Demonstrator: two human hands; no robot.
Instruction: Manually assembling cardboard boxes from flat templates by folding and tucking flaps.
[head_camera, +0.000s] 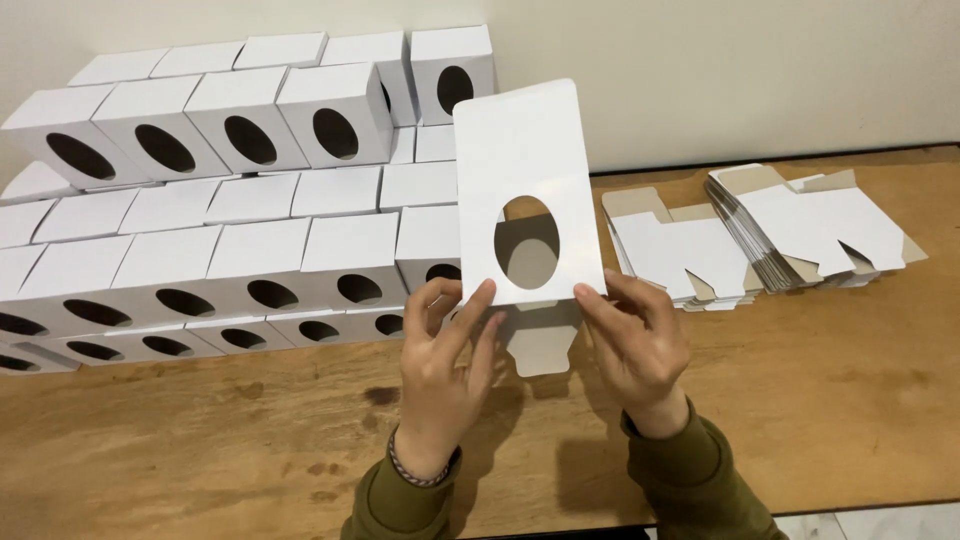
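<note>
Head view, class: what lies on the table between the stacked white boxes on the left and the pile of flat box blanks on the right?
The head view shows both hands, left and right, holding up a white flat carton with an oval window.

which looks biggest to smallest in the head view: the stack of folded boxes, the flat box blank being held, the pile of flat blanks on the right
1. stack of folded boxes
2. pile of flat blanks
3. held flat box blank, though its nearness to the camera makes this last ranking unsure.

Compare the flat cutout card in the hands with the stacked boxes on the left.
The card is one flat sheet; the stacked boxes are folded into cubes. The card is held upright by the left hand and right hand; the boxes rest in rows. Both are white with an oval hole.
</note>
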